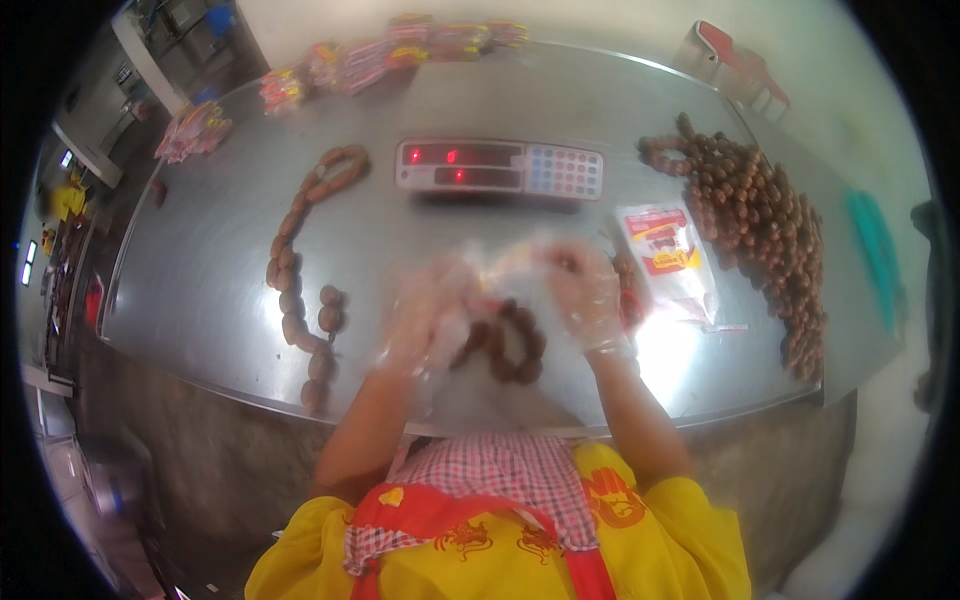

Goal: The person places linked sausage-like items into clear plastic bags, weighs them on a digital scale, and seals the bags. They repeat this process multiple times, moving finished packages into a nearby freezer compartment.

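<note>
My left hand (pixel 439 315), in a clear plastic glove, pinches one side of a thin printed plastic bag (pixel 517 261). The bag's other side is in the fingers of my right hand (pixel 581 289), gloved the same way. Motion blur hides the bag's exact outline and where its mouth lies. Just below it, between my wrists, a short looped string of brown sausages (pixel 529 360) rests on the steel table (pixel 225 277). Beside my right hand lies a white bag (pixel 667 251) with red and yellow print, partly over more sausages.
A digital scale display (pixel 499 169) with red digits stands ahead. Left of centre runs a long chain of sausages (pixel 283 247), with a short piece (pixel 330 309) alongside. A large sausage heap (pixel 757 217) covers the right side. Stacks of printed bags (pixel 364 64) line the far edge.
</note>
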Motion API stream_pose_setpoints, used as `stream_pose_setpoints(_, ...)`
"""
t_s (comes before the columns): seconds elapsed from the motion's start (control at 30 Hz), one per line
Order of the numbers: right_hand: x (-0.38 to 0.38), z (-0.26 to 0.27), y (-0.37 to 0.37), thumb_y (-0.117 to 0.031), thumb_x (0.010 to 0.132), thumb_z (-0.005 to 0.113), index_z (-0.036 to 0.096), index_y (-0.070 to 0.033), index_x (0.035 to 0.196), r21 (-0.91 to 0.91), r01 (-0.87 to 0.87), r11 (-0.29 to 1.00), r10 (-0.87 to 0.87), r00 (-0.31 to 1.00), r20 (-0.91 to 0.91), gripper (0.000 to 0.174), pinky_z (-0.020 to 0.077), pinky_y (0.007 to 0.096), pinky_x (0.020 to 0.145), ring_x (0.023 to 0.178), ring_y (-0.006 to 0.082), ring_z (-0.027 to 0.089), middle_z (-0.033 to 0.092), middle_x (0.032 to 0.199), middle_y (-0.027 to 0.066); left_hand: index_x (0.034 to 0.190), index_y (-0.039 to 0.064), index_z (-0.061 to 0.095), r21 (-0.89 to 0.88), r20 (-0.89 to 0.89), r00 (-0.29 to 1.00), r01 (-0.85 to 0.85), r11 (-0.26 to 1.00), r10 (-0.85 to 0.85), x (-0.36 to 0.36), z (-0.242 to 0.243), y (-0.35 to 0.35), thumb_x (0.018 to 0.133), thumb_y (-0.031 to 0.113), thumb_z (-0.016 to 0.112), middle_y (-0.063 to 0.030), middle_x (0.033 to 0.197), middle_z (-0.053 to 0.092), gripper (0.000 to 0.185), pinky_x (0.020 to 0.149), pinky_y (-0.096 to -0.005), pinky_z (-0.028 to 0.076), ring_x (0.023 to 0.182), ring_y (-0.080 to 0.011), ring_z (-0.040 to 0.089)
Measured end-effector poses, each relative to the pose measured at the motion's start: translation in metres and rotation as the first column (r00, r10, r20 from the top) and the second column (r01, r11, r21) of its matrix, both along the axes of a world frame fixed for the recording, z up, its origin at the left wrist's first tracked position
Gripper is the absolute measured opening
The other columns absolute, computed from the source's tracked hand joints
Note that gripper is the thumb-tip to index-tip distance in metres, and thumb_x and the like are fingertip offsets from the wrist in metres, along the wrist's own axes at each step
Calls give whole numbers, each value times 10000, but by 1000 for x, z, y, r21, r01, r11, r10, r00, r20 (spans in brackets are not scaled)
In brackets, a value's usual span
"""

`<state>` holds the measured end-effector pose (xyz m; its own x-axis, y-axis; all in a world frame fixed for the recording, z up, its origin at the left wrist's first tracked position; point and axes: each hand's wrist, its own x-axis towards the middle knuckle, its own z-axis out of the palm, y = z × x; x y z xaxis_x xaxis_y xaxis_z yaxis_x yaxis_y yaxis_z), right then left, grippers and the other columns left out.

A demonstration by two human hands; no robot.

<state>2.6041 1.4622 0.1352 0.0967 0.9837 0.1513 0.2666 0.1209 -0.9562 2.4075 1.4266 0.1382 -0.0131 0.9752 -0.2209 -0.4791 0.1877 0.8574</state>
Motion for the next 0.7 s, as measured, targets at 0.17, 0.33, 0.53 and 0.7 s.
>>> stream_pose_setpoints(0.17, 36, 6, 1, -139, 862, 697, 666, -1, 1002, -260, -551, 793, 488, 830, -271, 199, 477, 286, 643, 725, 101, 582, 673, 857, 43, 1111, 26, 613, 383, 4, 912, 379, 843, -411, -35, -29, 22, 924, 168, 602, -90, 937, 636, 235, 607, -296, 503, 703, -160, 601)
stream_pose_setpoints(0.33, 29, -7, 29, -203, 790, 740, 641, -32, 1149, -437, -582, 686, 714, 656, 246, 410, 500, 304, 723, 805, 145, 616, 683, 908, 74, 1169, 96, 628, 357, -771, -43, 797, 488, 635, -41, -73, 103, 887, 183, 630, -108, 1017, 652, 295, 755, -412, 520, 824, -302, 623)
stream_pose_setpoints(0.53, -9, -38, 32, -185, 786, 639, 607, -66, 1250, -480, -562, 674, 703, 688, 182, 480, 471, 370, 957, 1062, 271, 637, 689, 1078, 180, 1273, 76, 560, 195, -936, -69, 716, 671, 345, -66, -78, 76, 804, 199, 700, -104, 895, 668, 504, 711, -420, 501, 744, -319, 626)
stream_pose_setpoints(0.7, -27, -88, 28, -243, 765, 685, 622, -95, 1201, -343, -477, 809, 557, 809, 188, 465, 517, 387, 832, 945, 294, 668, 694, 1017, 154, 1458, 42, 337, 153, -924, 380, 469, 870, -42, -59, -79, 20, 657, 292, 789, -173, 899, 685, 953, 696, -452, 516, 757, -366, 659)
